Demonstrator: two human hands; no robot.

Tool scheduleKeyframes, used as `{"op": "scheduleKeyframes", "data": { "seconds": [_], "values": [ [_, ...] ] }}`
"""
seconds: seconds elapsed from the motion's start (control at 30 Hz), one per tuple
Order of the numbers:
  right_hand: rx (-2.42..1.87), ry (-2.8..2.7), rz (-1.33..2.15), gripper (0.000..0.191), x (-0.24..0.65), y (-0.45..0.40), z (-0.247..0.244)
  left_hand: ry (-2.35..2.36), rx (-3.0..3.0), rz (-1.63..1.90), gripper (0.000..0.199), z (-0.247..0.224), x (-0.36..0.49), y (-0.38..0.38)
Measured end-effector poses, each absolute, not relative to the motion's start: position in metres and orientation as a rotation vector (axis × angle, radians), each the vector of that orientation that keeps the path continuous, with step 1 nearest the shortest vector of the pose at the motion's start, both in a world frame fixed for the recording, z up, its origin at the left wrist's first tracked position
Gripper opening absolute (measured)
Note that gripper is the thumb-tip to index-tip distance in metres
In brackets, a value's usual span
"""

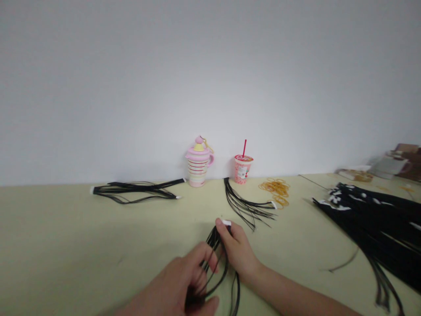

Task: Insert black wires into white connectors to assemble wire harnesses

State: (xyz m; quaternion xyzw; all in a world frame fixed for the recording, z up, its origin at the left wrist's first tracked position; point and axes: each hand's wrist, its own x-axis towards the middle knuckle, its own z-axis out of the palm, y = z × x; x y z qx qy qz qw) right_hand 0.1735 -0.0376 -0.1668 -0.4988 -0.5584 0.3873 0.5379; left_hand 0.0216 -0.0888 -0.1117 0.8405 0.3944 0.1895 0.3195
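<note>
R hand [237,251] pinches white-tipped black cord bundle [214,241] at top; L hand [171,285] curled round lower strands. Risk: strands slip from loose L grip, snag on cord bunch [245,206] just past R hand.

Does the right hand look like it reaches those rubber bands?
Probably yes: the right hand is near the rubber bands, with only flat-lying cords between. It would likely have to release the held cords first, though.
</note>
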Motion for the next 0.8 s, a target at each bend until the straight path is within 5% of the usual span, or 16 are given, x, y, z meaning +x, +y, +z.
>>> {"op": "scheduleKeyframes", "data": {
  "seconds": [0.23, 0.3, 0.4, 0.5, 0.63, 0.8],
  "values": [
    [-1.204, -1.377, 0.922, 0.043, 0.174, -0.034, -0.18, 1.255, 2.627, 1.561, 0.045, -0.097, -0.018, -0.042],
    [-1.203, -1.401, 0.905, 0.043, 0.174, -0.033, -0.18, 0.922, 2.957, 1.731, 0.029, -0.105, -0.027, -0.042],
    [-1.23, -1.435, 0.83, 0.043, 0.174, -0.033, -0.178, 0.533, 3.361, 1.348, 0.028, -0.115, -0.029, -0.052],
    [-1.288, -1.424, 0.788, 0.045, 0.173, -0.032, -0.175, 0.306, 3.513, 0.61, 0.027, -0.117, -0.018, -0.056],
    [-1.28, -1.487, 0.835, 0.047, 0.171, -0.033, -0.178, 1.393, 3.085, 0.434, 0.039, -0.121, -0.006, -0.042],
    [-1.193, -1.463, 0.981, 0.047, 0.171, -0.035, -0.182, 1.284, 2.606, 0.596, 0.028, -0.13, -0.001, -0.03]
  ]
}}
